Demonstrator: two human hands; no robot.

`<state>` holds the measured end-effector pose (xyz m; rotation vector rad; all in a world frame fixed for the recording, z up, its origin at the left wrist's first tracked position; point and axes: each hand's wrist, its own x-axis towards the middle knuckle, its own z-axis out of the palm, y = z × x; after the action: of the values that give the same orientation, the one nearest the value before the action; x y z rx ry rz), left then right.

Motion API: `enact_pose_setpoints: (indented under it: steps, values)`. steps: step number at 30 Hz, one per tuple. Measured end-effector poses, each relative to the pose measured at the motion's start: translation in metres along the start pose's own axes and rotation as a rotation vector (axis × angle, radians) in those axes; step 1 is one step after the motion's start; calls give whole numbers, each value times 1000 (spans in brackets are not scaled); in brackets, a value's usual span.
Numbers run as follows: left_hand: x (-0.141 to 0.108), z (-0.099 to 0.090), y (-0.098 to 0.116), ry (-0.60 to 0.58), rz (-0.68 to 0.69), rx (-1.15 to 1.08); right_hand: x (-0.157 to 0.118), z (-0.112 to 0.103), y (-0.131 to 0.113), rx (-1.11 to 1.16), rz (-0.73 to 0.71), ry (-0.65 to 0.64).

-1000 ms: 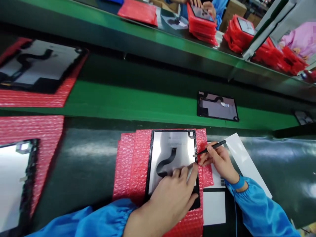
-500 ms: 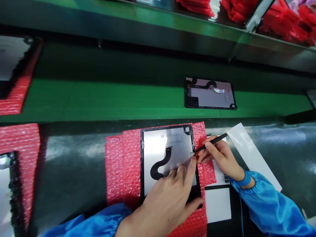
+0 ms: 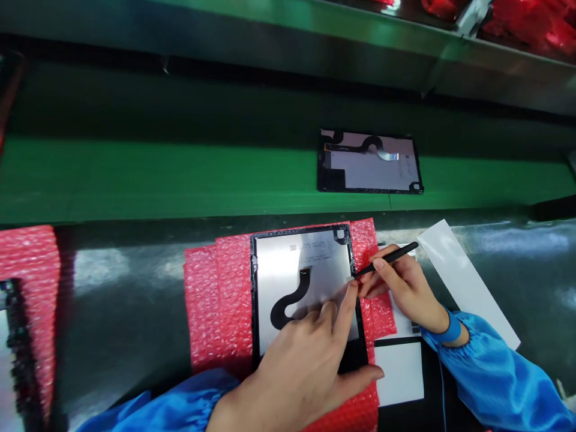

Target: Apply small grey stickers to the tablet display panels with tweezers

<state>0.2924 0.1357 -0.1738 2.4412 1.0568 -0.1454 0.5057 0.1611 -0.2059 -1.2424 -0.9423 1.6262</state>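
- The flat rectangular display panel with a black frame and silver back (image 3: 275, 261) lies on the bench (image 3: 121, 288), on stacked red bubble-wrap sheets (image 3: 231, 300).
- A curved black ribbon cable (image 3: 288, 303) lies on the silver back, left of its middle.
- The left hand (image 3: 299, 363) is open, back upward, over the near part of the panel; its index finger extends to the right frame edge, and its thumb points right, past the panel.
- The right hand (image 3: 402, 288) grips a slim black pen-shaped tool (image 3: 396, 253) between thumb and fingers. The tool slants down to the left; its tip is at the right frame edge, just beside the left index fingertip. Contact at the tip cannot be determined.
- A blue wristband (image 3: 450, 330) encircles the right wrist.
- Right of the panel, a white square sheet (image 3: 399, 373) lies at the near side; a long white strip (image 3: 468, 282) lies diagonally farther right.
- A second black-framed panel (image 3: 371, 171) rests on the green surface (image 3: 202, 174) on the far side.
- At the left edge, another red bubble-wrap sheet (image 3: 42, 255) carries a partly visible black-framed unit (image 3: 20, 342).
- Red wrapped items (image 3: 531, 24) occupy the shelf at far right.
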Motion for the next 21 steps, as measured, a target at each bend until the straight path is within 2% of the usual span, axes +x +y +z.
enact_pose_setpoints:
  steps: [4, 8, 12, 14, 15, 16, 18, 19, 21]
  values:
    - [2, -1, -3, 35, 8, -6, 1, 0, 0, 37, -33, 46]
    - [-1, -2, -5, 88, -4, -61, -8, -9, -8, 28, -130, 122]
    - [8, -21, -12, 54, -34, -149, -29, -29, -10, 0, -251, 247]
    - [27, -42, -27, 22, -56, -258, -38, -40, -5, -4, -289, 322]
    - [40, -54, -39, 39, -108, -303, -41, -45, -1, -6, -302, 356]
    - [56, -68, -54, 84, -181, -334, -43, -49, 3, -8, -314, 382]
    - [90, -94, -87, 311, -495, -242, -44, -56, 11, -18, -331, 405]
    - [106, -106, -103, 361, -569, -206, -43, -58, 14, -20, -337, 411]
    - [132, -122, -131, 370, -606, -203, -39, -61, 18, -13, -349, 421]
